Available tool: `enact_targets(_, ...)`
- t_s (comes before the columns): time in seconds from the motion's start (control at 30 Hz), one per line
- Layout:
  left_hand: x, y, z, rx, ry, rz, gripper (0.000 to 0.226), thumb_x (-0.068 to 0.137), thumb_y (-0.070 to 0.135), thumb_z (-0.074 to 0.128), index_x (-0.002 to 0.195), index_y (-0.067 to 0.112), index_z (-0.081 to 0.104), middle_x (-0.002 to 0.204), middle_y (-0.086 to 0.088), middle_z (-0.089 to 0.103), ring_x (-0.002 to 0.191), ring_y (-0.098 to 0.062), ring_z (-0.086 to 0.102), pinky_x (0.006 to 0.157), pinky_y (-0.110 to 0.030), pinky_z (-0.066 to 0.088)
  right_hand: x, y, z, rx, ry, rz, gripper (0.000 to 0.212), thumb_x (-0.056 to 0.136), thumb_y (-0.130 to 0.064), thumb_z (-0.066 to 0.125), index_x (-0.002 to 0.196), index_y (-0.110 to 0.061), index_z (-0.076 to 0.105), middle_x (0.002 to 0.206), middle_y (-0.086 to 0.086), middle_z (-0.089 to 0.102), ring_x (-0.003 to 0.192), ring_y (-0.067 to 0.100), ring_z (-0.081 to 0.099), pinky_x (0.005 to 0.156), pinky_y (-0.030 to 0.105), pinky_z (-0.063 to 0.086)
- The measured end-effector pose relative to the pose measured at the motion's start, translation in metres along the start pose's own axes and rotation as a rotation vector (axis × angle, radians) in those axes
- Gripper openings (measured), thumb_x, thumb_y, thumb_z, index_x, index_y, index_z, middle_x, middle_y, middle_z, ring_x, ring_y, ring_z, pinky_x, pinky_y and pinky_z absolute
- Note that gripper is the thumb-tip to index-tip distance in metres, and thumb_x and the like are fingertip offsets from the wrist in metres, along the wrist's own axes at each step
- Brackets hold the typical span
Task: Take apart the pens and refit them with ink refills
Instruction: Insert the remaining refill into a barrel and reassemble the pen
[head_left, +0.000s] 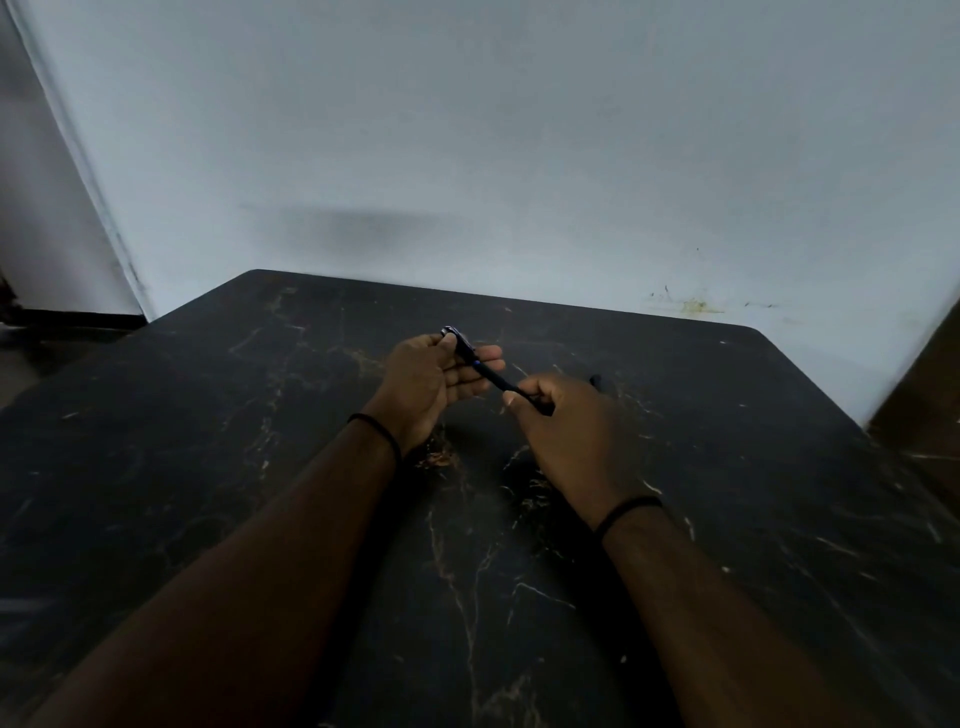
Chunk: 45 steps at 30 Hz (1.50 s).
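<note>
We see one pen (480, 367) — dark, with a small blue mark on its barrel — held above the table (260, 467) between two hands. The left hand (434, 382) lies palm up with its fingers curled loosely around the pen's upper, clip end; the right hand (563, 431) has thumb and fingers closed round the lower end, so the pen runs slantwise from one hand to the other. We count two wristbands, one black band on the left wrist (376, 431) and one on the right (626, 512). A small dark object (596, 381) shows on the table just beyond the right hand — too dim for us to tell what it is. The table is black with pale veining and stands against a light wall (519, 156).
</note>
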<state>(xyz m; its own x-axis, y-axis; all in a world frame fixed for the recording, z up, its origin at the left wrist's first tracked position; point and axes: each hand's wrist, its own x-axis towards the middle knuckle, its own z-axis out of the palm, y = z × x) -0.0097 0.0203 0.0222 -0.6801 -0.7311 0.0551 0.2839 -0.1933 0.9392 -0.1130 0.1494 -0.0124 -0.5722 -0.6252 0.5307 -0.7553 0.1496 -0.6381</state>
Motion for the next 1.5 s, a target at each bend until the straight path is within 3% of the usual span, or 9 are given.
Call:
enact_targets(0.13,-0.002,0.000,0.001,0.016,-0.071,-0.036,0.027,0.106,0.023,0.031,0.102,0.005,0.052,0.113,-0.024,0.069,0.100,-0.031,0.071,0.080,-0.037,0.060,0.000,0.002,0.002,0.004,0.004,-0.018,0.012,0.089,-0.038,0.067,0.083,-0.028,0.070,0.061,-0.014,0.057,0.058,0.002,0.054,0.053,0.023,0.036)
enact_targets(0.3,-0.001,0.000,-0.001,0.082,-0.002,-0.065,0.042,0.096,0.047,0.051,0.101,0.006,0.059,0.103,-0.018,0.074,0.093,-0.031,0.073,0.064,-0.033,0.059,0.002,0.006,0.006,0.013,0.029,-0.010,0.012,0.083,-0.035,0.075,0.094,-0.031,0.071,0.066,-0.017,0.058,0.063,0.002,0.057,0.058,0.028,0.049)
enact_targets(0.47,-0.002,-0.002,-0.004,0.095,0.016,-0.083,0.035,0.102,0.034,0.043,0.105,0.004,0.061,0.105,-0.017,0.074,0.087,-0.026,0.074,0.065,-0.032,0.059,0.001,0.006,0.008,0.068,0.019,-0.003,0.021,0.079,-0.037,0.076,0.095,-0.038,0.063,0.069,-0.015,0.062,0.062,0.004,0.061,0.060,0.038,0.056)
enact_targets(0.6,-0.004,-0.001,0.000,0.096,0.001,-0.069,0.031,0.106,0.023,0.031,0.121,0.005,0.051,0.106,-0.017,0.073,0.090,-0.028,0.073,0.064,-0.031,0.059,0.000,0.006,0.006,0.037,0.066,-0.008,0.018,0.078,-0.040,0.077,0.084,-0.037,0.060,0.068,-0.018,0.060,0.066,-0.001,0.059,0.055,0.025,0.048)
enact_targets(0.83,-0.006,0.000,0.003,0.105,-0.050,-0.098,0.033,0.107,0.020,0.027,0.123,0.004,0.052,0.108,-0.018,0.072,0.091,-0.028,0.073,0.066,-0.033,0.059,-0.001,0.001,0.002,0.065,0.050,0.022,0.018,0.079,-0.033,0.080,0.082,-0.035,0.062,0.072,-0.014,0.064,0.066,0.001,0.061,0.058,0.024,0.050)
enact_targets(1.0,-0.005,-0.001,0.002,0.082,-0.052,-0.074,0.030,0.107,0.022,0.029,0.124,0.006,0.048,0.106,-0.018,0.073,0.086,-0.027,0.074,0.062,-0.031,0.058,-0.001,-0.007,-0.001,0.116,0.034,0.044,0.011,0.088,-0.033,0.072,0.093,-0.035,0.062,0.080,-0.021,0.060,0.076,-0.006,0.058,0.062,0.014,0.042)
enact_targets(1.23,0.000,-0.004,-0.006,0.113,0.021,0.003,0.015,0.100,0.020,0.052,0.103,0.007,0.058,0.098,-0.014,0.075,0.082,-0.024,0.074,0.061,-0.029,0.057,-0.001,-0.010,-0.003,0.117,-0.025,0.067,0.007,0.094,-0.024,0.066,0.089,-0.029,0.069,0.076,-0.013,0.066,0.072,0.003,0.061,0.064,0.025,0.049)
enact_targets(1.4,0.000,-0.005,-0.007,0.107,0.048,0.008,0.016,0.098,0.018,0.054,0.105,0.008,0.065,0.094,-0.012,0.075,0.076,-0.020,0.074,0.059,-0.026,0.056,-0.002,-0.010,-0.003,0.087,-0.108,0.064,0.012,0.095,-0.030,0.063,0.085,-0.026,0.069,0.069,-0.009,0.066,0.062,0.002,0.059,0.056,0.020,0.040)
enact_targets(1.5,-0.002,-0.004,-0.005,0.124,0.048,0.013,0.016,0.098,0.017,0.054,0.104,0.008,0.066,0.092,-0.011,0.076,0.075,-0.020,0.074,0.059,-0.026,0.057,-0.003,-0.012,-0.003,0.073,-0.107,0.049,0.010,0.094,-0.029,0.064,0.087,-0.025,0.069,0.070,-0.009,0.067,0.065,0.002,0.061,0.059,0.023,0.046)
